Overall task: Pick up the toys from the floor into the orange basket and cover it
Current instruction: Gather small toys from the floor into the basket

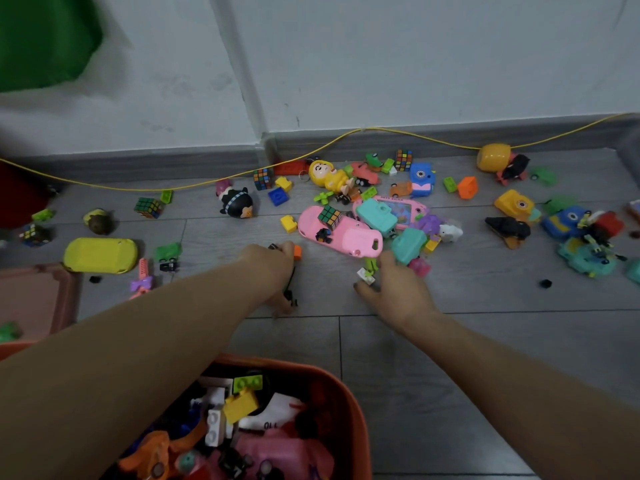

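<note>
Orange basket point(349, 407), pink console point(346, 237), yellow console point(100, 254), multicol. cube point(330, 216)

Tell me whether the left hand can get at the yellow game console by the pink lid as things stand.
Probably yes. The yellow game console lies flat on open floor with nothing on top, left of the left hand. But that hand already grips small toys, so it would likely need to drop those into the orange basket first.

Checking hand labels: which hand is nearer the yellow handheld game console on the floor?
Left. The left hand is right of the yellow handheld game console, with a green toy between them. The right hand is farther right, by the teal toy cameras.
</note>
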Demonstrator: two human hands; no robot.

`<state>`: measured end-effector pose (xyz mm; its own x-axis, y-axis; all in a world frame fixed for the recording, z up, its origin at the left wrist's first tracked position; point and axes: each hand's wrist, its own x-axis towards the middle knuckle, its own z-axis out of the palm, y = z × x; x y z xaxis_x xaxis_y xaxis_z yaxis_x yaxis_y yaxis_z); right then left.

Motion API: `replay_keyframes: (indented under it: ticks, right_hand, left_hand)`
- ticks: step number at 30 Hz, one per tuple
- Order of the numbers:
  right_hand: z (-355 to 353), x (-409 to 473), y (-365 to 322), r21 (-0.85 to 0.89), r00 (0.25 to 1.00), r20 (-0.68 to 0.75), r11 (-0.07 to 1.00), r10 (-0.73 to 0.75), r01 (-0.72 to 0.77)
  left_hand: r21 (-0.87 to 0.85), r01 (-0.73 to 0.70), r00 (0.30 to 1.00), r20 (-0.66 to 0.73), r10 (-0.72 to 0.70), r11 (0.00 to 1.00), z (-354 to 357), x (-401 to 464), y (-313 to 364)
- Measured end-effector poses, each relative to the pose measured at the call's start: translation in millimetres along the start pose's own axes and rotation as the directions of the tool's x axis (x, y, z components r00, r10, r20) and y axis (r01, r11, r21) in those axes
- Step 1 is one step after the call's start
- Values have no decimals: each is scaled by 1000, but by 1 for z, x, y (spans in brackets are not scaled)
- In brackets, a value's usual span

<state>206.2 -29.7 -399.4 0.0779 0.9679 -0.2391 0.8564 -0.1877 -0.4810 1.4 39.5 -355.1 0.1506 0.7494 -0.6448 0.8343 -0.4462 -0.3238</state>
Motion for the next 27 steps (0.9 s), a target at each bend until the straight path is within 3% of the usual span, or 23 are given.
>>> replay_keyframes:
  ticks: [6,23,27]
  right_hand:
    - [8,8,2,-221,984,-26,961,-175,165]
    - [-17,-15,-9,-4,980,-28,980,-197,197]
    - [-25,-20,-16,121,990,-35,983,-136,139]
  left_hand:
    - [-45,-38,992,-121,32,998,11,1,-7]
    - [-146,-89,976,-210,57,985,6,-7,1]
    - [-267,-117,970,-237,53,957,-3,-11,-5]
